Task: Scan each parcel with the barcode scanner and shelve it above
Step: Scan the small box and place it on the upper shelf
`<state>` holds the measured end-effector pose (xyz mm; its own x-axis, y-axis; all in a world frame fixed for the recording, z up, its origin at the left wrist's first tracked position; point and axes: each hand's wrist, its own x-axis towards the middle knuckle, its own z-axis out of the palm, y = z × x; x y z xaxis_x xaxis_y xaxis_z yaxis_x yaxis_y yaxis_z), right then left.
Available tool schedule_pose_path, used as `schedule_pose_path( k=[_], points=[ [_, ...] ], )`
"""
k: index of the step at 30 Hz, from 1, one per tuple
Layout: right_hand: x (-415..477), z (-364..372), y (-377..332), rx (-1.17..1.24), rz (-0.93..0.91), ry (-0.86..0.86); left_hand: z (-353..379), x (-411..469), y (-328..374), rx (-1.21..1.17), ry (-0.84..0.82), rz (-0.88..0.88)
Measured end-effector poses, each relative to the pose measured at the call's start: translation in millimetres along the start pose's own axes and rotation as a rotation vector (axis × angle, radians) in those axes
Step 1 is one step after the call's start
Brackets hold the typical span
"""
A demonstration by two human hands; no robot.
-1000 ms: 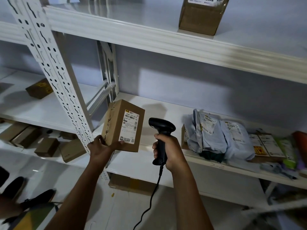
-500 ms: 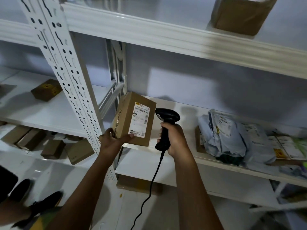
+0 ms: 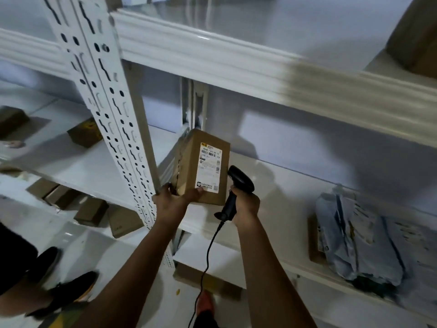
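On the far left, small cardboard boxes (image 3: 85, 134) lie on the neighbouring shelf. The perforated upright post (image 3: 111, 119) fills more of the view than a second ago, because the head has tipped up toward the upper shelf (image 3: 212, 53).

Just right of the post, the left hand (image 3: 175, 200) has brought the parcel (image 3: 205, 166) a little higher and farther in. The parcel now hangs over the near left corner of the middle shelf (image 3: 295, 185), upright, with its white label (image 3: 209, 170) facing the person. The left arm reaches up from the lower left. Its grip is clamped on the parcel's bottom left corner, thumb across the labelled face and fingers round the side.

The scanner (image 3: 236, 188) has closed in. Earlier a clear gap separated it from the box, and now its head sits just beside the parcel's right edge, angled up and left at the label. The right hand (image 3: 247, 204) holds the handle in a full fist, grip clamped tight, wrist straight, and the cable (image 3: 208, 252) hangs down from it. No beam shows, so whether the code has been read cannot be told. The scan step appears to be under way or just finished, and shelving is not yet done.

Farther right, grey mailer bags (image 3: 361, 242) wait on the middle shelf. At far upper right, another box (image 3: 416, 36) already sits on the upper shelf.
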<state>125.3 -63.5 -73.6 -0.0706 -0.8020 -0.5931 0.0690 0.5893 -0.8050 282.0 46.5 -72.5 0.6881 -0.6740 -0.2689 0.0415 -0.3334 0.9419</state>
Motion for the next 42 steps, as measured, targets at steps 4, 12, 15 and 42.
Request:
schedule_pose_path(
  k=[4, 12, 15, 42],
  points=[
    [33, 15, -2, -0.095, 0.004, -0.022, 18, 6, 6, 0.033, 0.055, -0.018],
    [77, 20, -4, -0.478, -0.083, 0.092, 39, 32, 19, 0.011, 0.036, -0.043],
    [88, 23, 4, -0.585, -0.153, 0.085, 40, 39, 22, -0.023, 0.038, -0.067],
    [-128, -99, 4, 0.109, -0.636, -0.324, 24, -149, 47, -0.307, -0.367, 0.271]
  ],
)
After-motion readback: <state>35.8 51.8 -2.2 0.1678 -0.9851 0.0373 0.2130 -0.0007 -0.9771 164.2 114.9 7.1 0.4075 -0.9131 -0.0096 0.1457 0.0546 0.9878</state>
